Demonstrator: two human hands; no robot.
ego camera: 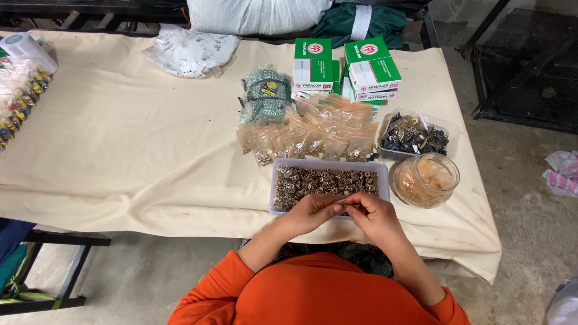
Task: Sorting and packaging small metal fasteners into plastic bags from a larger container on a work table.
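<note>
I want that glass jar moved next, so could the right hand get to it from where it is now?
Probably yes. The right hand sits at the tray's near edge, and the glass jar stands just beside it on the right, with nothing between them.

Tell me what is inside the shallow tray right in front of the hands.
The shallow tray is filled with small round metal fasteners. The left hand and right hand cover its near edge, so that part and the tray's bottom cannot be seen.

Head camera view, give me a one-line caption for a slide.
Both hands, left and right, meet over a tray of metal fasteners, beside a glass jar and small bags.
</note>
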